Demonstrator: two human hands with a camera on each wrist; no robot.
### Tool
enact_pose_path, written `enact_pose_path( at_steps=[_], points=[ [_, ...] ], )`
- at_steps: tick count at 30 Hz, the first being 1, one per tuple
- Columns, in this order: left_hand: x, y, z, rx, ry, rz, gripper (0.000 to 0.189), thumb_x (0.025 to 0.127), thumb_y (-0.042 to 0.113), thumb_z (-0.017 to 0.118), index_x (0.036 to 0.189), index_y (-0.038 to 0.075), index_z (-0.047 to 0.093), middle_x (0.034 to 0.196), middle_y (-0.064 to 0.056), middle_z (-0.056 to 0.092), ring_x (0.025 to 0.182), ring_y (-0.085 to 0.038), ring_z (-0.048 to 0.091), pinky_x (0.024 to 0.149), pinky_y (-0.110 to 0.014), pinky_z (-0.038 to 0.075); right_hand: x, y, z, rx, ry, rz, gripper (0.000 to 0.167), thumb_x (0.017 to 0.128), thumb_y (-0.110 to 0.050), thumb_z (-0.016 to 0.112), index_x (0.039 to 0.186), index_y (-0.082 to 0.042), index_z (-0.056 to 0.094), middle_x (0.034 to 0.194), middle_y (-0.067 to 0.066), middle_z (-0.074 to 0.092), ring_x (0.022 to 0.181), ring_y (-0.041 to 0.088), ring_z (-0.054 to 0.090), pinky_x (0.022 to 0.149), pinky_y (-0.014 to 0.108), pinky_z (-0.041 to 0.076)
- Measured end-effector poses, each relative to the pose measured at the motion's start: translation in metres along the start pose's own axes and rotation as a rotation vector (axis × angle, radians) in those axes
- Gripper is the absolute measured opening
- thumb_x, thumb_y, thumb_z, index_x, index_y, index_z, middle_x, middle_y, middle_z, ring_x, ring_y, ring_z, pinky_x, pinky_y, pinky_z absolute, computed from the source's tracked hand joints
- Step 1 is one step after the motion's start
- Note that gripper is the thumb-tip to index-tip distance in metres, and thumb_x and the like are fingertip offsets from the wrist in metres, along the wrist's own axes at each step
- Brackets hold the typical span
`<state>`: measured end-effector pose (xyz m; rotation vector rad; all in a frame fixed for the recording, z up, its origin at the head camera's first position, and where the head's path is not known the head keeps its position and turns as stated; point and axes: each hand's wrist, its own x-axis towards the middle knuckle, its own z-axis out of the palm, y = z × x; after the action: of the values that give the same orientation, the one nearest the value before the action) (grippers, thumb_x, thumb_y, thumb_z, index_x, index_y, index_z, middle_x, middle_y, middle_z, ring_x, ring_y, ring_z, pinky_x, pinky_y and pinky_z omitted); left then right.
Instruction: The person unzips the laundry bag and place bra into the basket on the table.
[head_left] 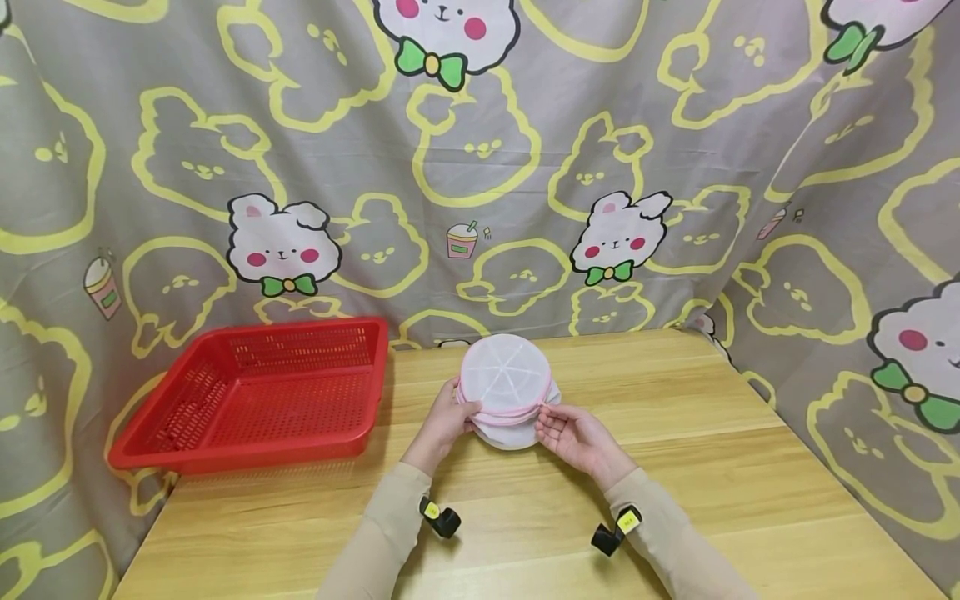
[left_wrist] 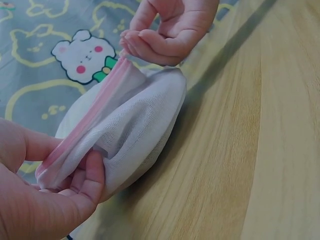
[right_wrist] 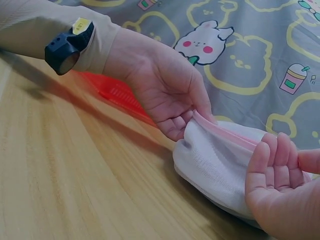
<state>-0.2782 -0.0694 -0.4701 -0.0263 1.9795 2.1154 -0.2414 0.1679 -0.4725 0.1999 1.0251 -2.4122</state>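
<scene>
Mesh bag (head_left: 504, 371): white, round, pink zipper edging around rim; located between both hands, over far part of wooden table (head_left: 525, 525). Left hand (head_left: 447, 419): thumb on pink edging, fingers curled beneath, gripping bag at left side. Right hand (head_left: 576, 439): fingertips and thumb closed narrow, pinching edging at opposite side; remaining fingers curled. Fabric below rim: loose, creased. Red basket (head_left: 247, 458): left of bag, well apart. Printed curtain (head_left: 480, 150): behind table.
</scene>
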Motion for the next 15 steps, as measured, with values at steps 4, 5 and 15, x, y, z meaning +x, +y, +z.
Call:
enact_pose_path(
  at_steps=[4, 5, 15],
  points=[
    [0.0001, 0.0009, -0.0005, -0.002, -0.003, -0.001, 0.071, 0.093, -0.002, 0.053, 0.153, 0.001, 0.016, 0.101, -0.013, 0.057, 0.071, -0.012, 0.059, 0.063, -0.024, 0.051, -0.0002, -0.0013, 0.0000, -0.001, -0.012, 0.005, 0.038, 0.104, -0.011, 0.036, 0.085, -0.007, 0.069, 0.082, 0.002, 0.069, 0.080, 0.013, 0.065, 0.083, 0.025, 0.054],
    [0.0000, 0.0012, -0.0006, 0.000, -0.004, -0.001, 0.071, 0.093, -0.002, 0.053, 0.153, 0.001, 0.015, 0.101, -0.013, 0.057, 0.071, -0.012, 0.059, 0.063, -0.024, 0.051, -0.0003, -0.0014, -0.0001, 0.000, -0.017, 0.004, 0.039, 0.104, -0.011, 0.035, 0.085, -0.007, 0.069, 0.082, 0.002, 0.069, 0.080, 0.013, 0.065, 0.083, 0.025, 0.054],
    [0.0008, 0.0005, -0.0005, -0.001, 0.000, 0.000, 0.070, 0.093, -0.003, 0.053, 0.153, 0.001, 0.017, 0.103, -0.014, 0.057, 0.070, -0.012, 0.058, 0.062, -0.023, 0.051, -0.0014, -0.0029, -0.0013, 0.014, -0.019, -0.009, 0.037, 0.103, -0.011, 0.036, 0.087, -0.007, 0.069, 0.082, 0.002, 0.069, 0.081, 0.013, 0.065, 0.084, 0.025, 0.054]
  ],
)
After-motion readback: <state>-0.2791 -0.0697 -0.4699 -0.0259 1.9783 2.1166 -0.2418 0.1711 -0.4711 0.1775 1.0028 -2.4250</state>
